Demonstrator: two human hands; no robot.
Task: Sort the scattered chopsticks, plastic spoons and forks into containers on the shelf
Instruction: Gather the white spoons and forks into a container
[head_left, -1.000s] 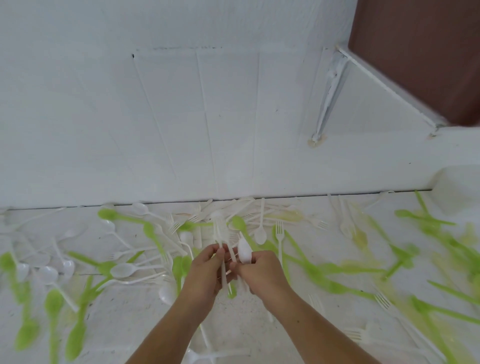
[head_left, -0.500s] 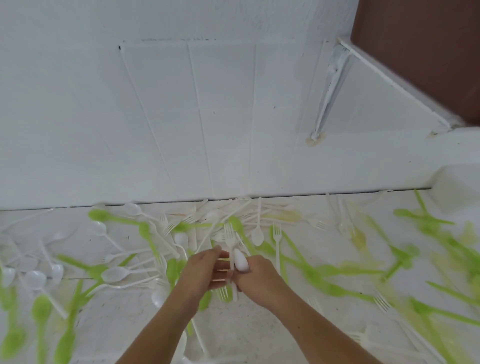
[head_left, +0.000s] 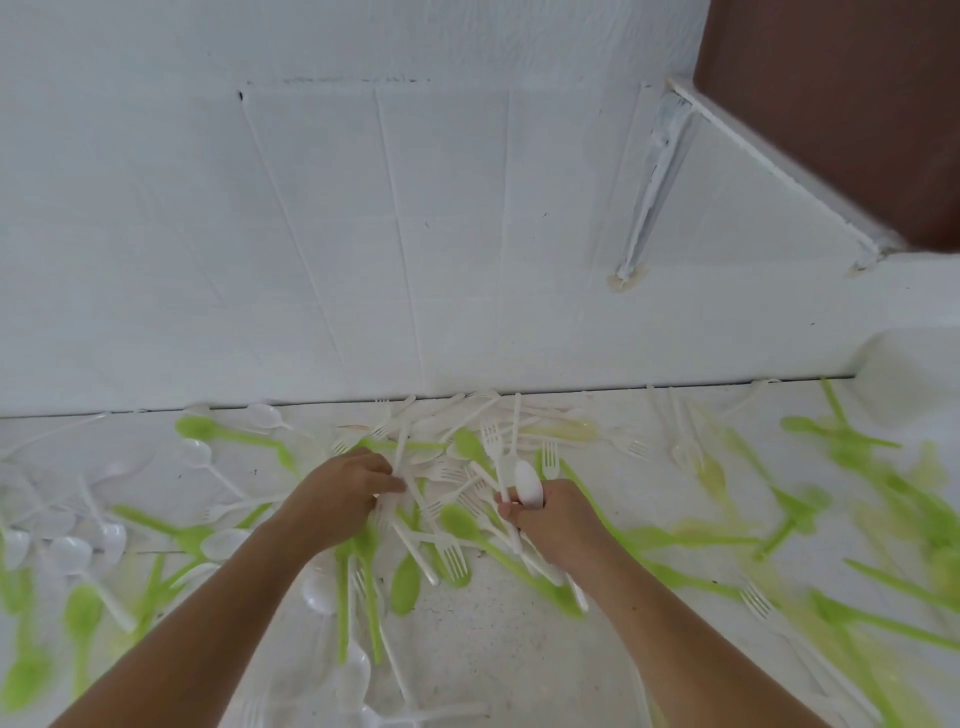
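Gathering like with like seems to be the step in hand. The right hand (head_left: 558, 525) keeps its fingers (head_left: 511, 512) curled round a white spoon (head_left: 528, 483) and a white fork (head_left: 492, 441), both held upright with bowl and tines pointing to the far side, probably so the bundle stays aligned and ready to drop into a container. The left hand (head_left: 337, 493) reaches into the tangled heap (head_left: 447, 499) between the two hands; its fingertips (head_left: 392, 483) are bent and pinch a thin white handle (head_left: 400, 452), though I cannot tell whether this belongs to a fork or a spoon.

The cutlery lies across the whole white speckled tabletop (head_left: 493, 649), thickest by the far wall (head_left: 311, 234) and crossed in every direction. It is thin moulded plastic, some pieces white, some lime green, such as the green spoon (head_left: 460, 522) just left of the right hand. The white pieces barely stand out from the surface. No chopsticks can be made out. A shelf bracket (head_left: 649, 192) shows at far right; no containers are clearly visible.
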